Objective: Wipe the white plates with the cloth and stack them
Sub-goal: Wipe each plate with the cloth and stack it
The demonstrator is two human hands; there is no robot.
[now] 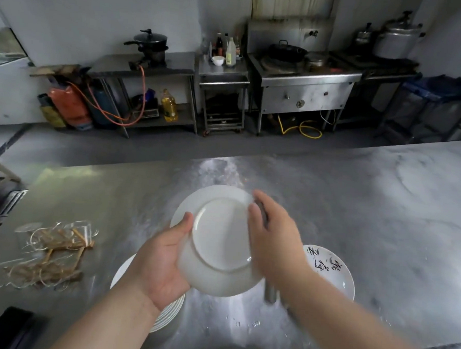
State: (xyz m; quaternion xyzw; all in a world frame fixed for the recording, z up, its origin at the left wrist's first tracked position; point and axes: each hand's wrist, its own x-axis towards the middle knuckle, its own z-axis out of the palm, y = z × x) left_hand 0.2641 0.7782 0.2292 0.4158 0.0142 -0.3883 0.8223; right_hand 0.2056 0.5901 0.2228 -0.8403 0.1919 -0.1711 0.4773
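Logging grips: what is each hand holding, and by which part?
The left hand grips the white plate by its left rim. The right hand is at the right rim; blur hides its grip.

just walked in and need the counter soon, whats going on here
A person is wiping plates. The left hand grips a white plate, underside up, above the counter. The right hand holds a blurred grey cloth against its rim. A stack of plates sits under the left arm.
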